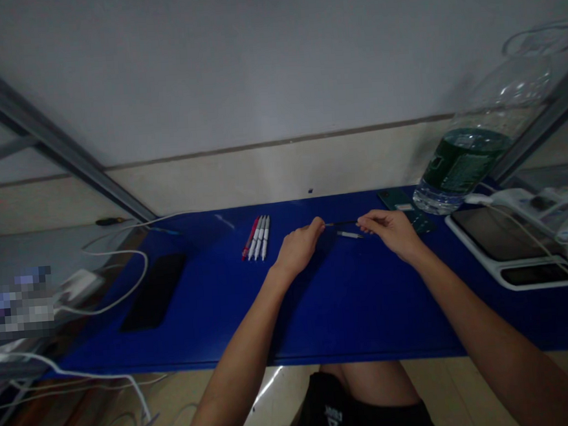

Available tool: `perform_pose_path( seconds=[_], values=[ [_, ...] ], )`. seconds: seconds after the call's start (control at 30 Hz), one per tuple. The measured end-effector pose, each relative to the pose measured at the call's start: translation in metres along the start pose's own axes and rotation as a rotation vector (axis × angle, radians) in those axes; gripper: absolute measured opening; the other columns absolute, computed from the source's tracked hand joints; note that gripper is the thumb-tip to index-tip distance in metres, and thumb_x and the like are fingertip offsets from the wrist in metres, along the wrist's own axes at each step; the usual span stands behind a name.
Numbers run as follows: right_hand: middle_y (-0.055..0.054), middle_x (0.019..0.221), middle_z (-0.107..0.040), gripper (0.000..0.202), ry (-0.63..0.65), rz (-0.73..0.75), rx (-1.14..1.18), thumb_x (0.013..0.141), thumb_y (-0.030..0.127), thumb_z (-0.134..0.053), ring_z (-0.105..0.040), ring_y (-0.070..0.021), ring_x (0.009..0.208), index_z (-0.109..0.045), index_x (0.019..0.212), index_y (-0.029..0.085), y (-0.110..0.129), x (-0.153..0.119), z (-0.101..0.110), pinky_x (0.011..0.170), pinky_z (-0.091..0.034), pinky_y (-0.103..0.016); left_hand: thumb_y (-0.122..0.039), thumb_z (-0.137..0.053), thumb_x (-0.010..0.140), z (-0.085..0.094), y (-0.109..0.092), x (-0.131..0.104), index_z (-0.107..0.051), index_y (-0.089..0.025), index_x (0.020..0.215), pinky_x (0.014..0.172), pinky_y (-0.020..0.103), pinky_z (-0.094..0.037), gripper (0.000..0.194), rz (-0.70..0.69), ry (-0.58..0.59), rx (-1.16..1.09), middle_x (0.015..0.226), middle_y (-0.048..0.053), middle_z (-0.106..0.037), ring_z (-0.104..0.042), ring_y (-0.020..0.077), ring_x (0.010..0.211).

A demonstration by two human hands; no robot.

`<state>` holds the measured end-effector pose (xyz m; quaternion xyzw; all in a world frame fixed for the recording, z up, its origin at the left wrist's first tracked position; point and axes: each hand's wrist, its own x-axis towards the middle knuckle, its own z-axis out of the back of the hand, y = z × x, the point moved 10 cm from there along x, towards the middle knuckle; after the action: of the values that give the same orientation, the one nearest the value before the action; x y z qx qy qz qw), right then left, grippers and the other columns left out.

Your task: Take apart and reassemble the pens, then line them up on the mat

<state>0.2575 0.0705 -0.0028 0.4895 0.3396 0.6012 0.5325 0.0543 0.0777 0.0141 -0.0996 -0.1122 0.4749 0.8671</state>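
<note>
Between my two hands runs a thin dark pen refill (343, 222), roughly level above the blue table. My left hand (302, 245) is closed at its left end, where a pale tip or pen part shows by the fingers. The fingers of my right hand (387, 228) pinch the right end. Just below the refill, a short white and grey pen part (350, 234) lies on the table. Left of my left hand, several white pens (262, 238) and a red pen (250, 239) lie side by side.
The blue table (213, 315) holds a black phone-like slab (154, 292) at left. At right are a green phone (400, 201), a large water bottle (465, 155), a white scale-like device (510, 249) and cables. A grey metal frame (81, 165) rises at left.
</note>
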Motion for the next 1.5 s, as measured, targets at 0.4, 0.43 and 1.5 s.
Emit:
perform_pose_path(
  seconds=[0.4,0.43,1.5],
  values=[
    [-0.004,0.07,-0.07,0.035,0.018,-0.061,0.053,0.081,0.054,-0.072,-0.062,-0.0178,0.065,-0.075,0.078,0.019,-0.012,0.001,-0.003,0.065,-0.047,-0.031,-0.044,-0.023,0.108,0.001,-0.003,-0.001,-0.049,-0.026,0.118,0.072,0.027,-0.046,0.033,-0.008,0.024,0.033,0.109,0.007,-0.073,-0.072,0.0245,0.096],
    [-0.004,0.072,-0.07,0.033,0.016,-0.054,0.059,0.08,0.053,-0.074,-0.062,-0.0177,0.066,-0.075,0.08,0.019,-0.01,0.001,-0.003,0.065,-0.046,-0.031,-0.044,-0.022,0.108,0.001,-0.003,-0.001,-0.049,-0.026,0.118,0.072,0.027,-0.047,0.033,-0.01,0.023,0.033,0.109,0.007,-0.073,-0.072,0.0245,0.096],
    [-0.004,0.064,-0.068,0.044,0.046,-0.057,0.024,0.087,0.059,-0.064,-0.062,-0.018,0.063,-0.074,0.071,0.019,-0.012,0.002,-0.005,0.066,-0.048,-0.032,-0.045,-0.022,0.108,-0.001,-0.001,-0.001,-0.05,-0.026,0.12,0.076,0.029,-0.05,0.036,-0.013,0.028,0.017,0.106,0.008,-0.073,-0.071,0.0237,0.093]
  ],
)
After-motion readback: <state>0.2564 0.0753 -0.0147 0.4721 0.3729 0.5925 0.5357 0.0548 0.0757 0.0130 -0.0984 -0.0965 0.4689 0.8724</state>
